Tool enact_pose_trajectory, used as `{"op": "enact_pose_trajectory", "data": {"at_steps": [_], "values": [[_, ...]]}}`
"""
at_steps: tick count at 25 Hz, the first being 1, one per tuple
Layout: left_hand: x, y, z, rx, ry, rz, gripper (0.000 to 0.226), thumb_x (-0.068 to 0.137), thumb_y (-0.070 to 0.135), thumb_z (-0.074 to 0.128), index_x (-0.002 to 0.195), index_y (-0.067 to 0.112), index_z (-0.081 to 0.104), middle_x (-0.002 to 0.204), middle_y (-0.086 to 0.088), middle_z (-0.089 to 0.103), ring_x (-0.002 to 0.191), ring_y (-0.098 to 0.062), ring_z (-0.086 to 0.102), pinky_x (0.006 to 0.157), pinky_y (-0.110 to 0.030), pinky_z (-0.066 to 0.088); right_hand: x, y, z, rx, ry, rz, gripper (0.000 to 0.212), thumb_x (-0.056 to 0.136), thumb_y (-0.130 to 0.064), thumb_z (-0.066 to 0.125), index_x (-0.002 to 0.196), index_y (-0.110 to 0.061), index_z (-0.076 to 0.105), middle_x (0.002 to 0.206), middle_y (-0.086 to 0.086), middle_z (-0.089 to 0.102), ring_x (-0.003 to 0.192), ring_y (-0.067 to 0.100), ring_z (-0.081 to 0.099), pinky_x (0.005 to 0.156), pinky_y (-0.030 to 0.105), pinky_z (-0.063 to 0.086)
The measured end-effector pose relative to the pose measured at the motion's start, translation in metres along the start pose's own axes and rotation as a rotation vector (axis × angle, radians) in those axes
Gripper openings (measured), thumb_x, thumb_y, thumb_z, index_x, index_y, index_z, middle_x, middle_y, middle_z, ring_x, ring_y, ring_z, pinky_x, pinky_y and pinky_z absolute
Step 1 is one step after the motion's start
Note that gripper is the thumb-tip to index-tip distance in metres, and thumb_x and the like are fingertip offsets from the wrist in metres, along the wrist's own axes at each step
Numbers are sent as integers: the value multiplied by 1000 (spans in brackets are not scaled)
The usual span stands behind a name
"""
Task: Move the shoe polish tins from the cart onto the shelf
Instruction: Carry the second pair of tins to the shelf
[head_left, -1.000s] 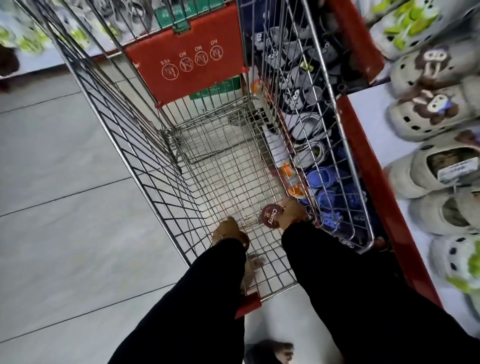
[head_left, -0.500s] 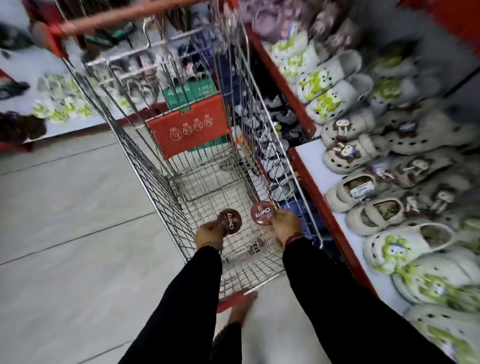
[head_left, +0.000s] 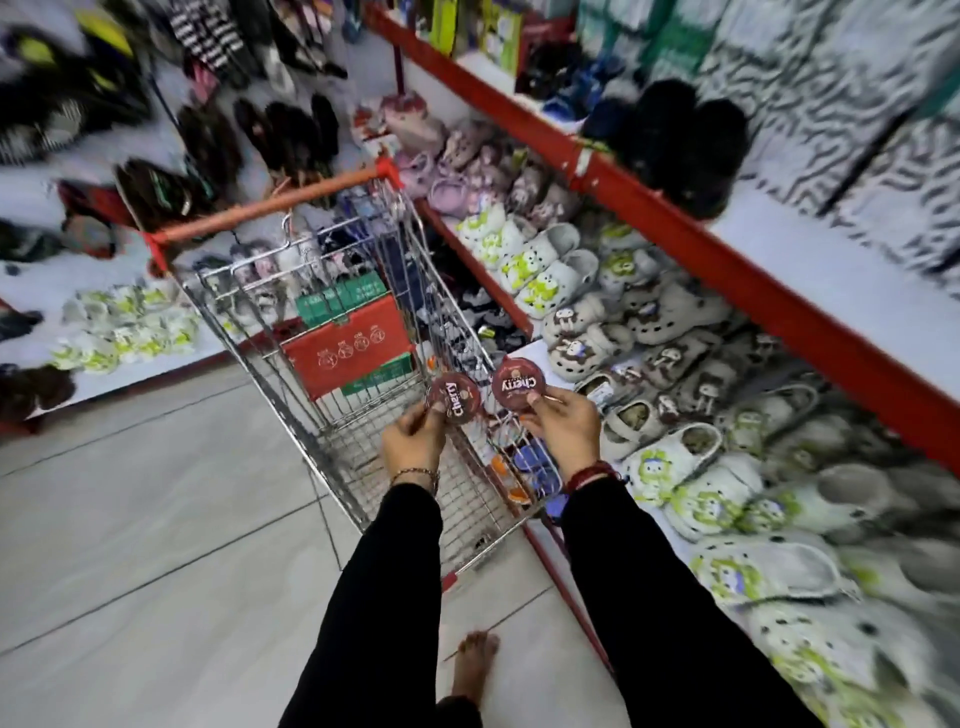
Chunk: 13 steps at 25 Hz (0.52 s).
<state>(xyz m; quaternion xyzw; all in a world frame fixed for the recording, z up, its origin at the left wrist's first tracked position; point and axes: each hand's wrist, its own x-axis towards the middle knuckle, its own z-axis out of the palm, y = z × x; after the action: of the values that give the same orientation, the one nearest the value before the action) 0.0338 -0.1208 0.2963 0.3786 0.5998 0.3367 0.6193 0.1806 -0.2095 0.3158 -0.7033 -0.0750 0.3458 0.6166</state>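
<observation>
Fingers of each hand pinch one polish tin (head_left: 453, 399) by its rim above the cart (head_left: 332, 415).

Two round flat tins, both dark maroon with "Cherry" in white across the lid. The left tin (head_left: 453, 398) is pinched at its lower edge, lid facing up toward the camera, text running sideways so it reads bottom to top. The right tin (head_left: 518, 384) is a bit redder looking and sits slightly higher, also held by its lower edge, lid toward the camera, with the lettering upside down. They're just beside each other, not touching, both up in the air over the near end of the wire cart (head_left: 332, 415), next to the red-edged shelf (head_left: 727, 270) on the right.
</observation>
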Motion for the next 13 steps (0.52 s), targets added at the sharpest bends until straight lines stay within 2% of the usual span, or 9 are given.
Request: {"op": "enact_pose_trajectory", "data": {"at_steps": [1, 3, 7, 11, 13], "values": [[-12, 11, 7, -8, -25, 20, 42, 87, 18, 73, 122, -4, 67, 119, -23, 71, 105, -30, 70, 99, -47, 56, -12, -15, -13, 30, 10, -39, 32, 93, -2, 64, 122, 10, 59, 113, 30, 68, 73, 23, 67, 66, 23, 61], [-40, 33, 22, -9, -104, 88, 44, 86, 19, 74, 125, -1, 67, 122, -24, 70, 114, -35, 68, 104, -51, 52, -32, -43, -44, 84, 43, -120, 34, 93, -3, 64, 125, 9, 58, 119, 28, 67, 86, 26, 69, 66, 21, 61], [-94, 67, 61, -46, -339, 192, 45, 88, 20, 72, 129, 3, 64, 124, -23, 69, 112, -33, 68, 104, -45, 51, -67, -92, -107, 127, 147, -275, 39, 94, -3, 63, 131, 8, 55, 126, 29, 65, 103, 32, 68, 76, 24, 61], [-152, 80, 110, -47, -533, 248, 41, 89, 19, 71, 127, 4, 65, 126, -18, 69, 111, -33, 69, 93, -36, 57, -103, -122, -178, 149, 292, -391, 41, 93, -3, 64, 132, 6, 56, 126, 26, 65, 100, 26, 68, 66, 14, 61], [-182, 82, 137, -4, -622, 279, 41, 89, 19, 71, 127, 3, 65, 125, -19, 70, 110, -34, 69, 99, -44, 56, -120, -131, -215, 195, 374, -403, 41, 93, -2, 64, 132, 8, 55, 127, 28, 64, 105, 31, 68, 67, 14, 61]]}}
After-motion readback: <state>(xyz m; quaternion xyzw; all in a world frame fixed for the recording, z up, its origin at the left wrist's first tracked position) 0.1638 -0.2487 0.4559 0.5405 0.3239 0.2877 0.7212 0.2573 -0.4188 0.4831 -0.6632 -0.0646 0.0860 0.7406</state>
